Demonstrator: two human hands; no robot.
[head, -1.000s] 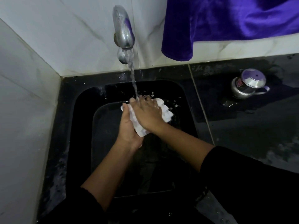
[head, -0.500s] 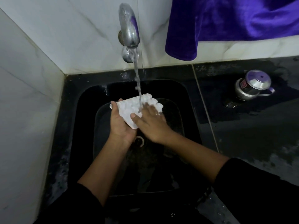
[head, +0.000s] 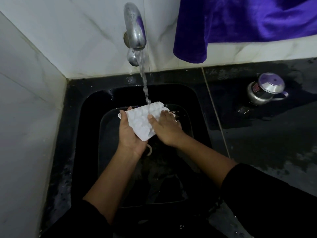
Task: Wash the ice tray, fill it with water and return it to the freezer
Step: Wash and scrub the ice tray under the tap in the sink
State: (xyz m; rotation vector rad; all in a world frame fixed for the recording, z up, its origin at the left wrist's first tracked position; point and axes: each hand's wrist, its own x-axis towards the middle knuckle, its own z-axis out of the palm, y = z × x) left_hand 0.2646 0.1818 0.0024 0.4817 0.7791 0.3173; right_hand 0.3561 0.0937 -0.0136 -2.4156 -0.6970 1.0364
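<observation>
A white ice tray (head: 142, 120) is held tilted over the black sink (head: 89, 117), under the water running from the steel tap (head: 134, 30). My left hand (head: 131, 134) grips the tray from below along its left edge, thumb on the rim. My right hand (head: 165, 127) lies against the tray's right side with its fingers straight, rubbing the surface. The stream lands on the tray's upper part.
White marble tiles close in on the left and behind. A purple cloth (head: 240, 23) hangs over the wall at upper right. A small steel lidded pot (head: 265, 91) stands on the wet dark counter (head: 265, 143) to the right.
My right hand has slid from on top of the tray down to its right side. The tray has turned so more of its surface faces up under the stream.
</observation>
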